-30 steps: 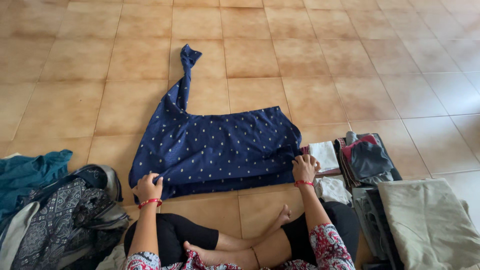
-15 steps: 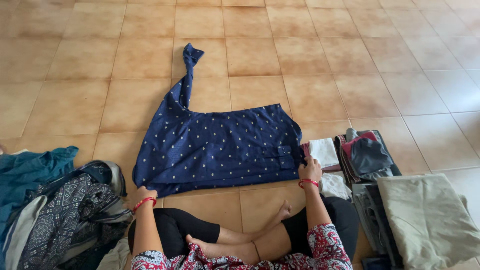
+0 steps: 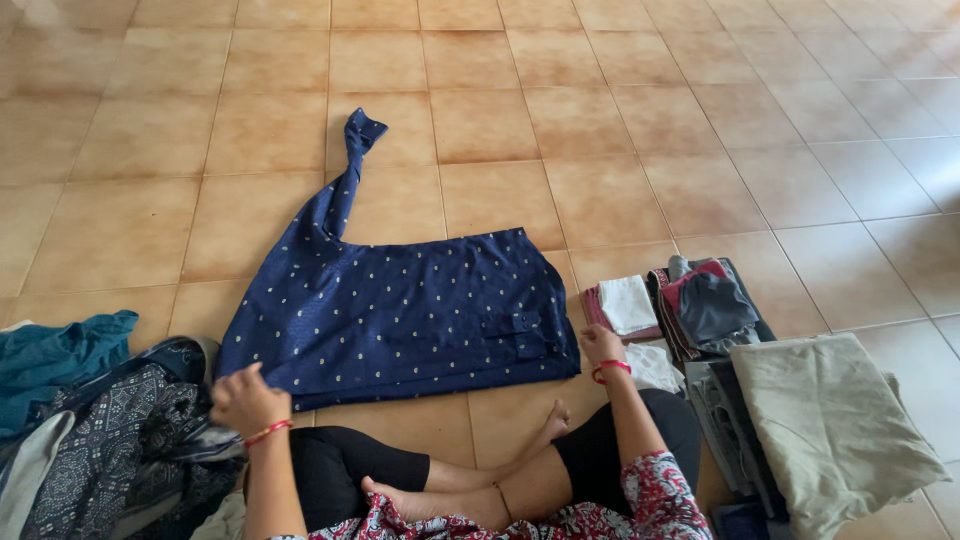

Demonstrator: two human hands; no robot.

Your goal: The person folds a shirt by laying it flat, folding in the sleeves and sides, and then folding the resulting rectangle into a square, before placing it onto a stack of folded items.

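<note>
Left hand (image 3: 245,400) now lower, fingers closed on dotted navy garment (image 3: 400,310); right hand (image 3: 600,345) likewise, beside folded stacks (image 3: 700,310).

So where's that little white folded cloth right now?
The white folded cloth lies on the tiled floor at the person's right, just beyond the right hand, between the blue dotted garment and the stack of dark folded clothes.

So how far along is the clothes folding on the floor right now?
Done: folded clothes are stacked at the right. In hand: the navy dotted garment lies partly folded on the tiled floor, one twisted end trailing; the left hand and right hand are at its near corners. Left: an unfolded heap at the left.
</note>
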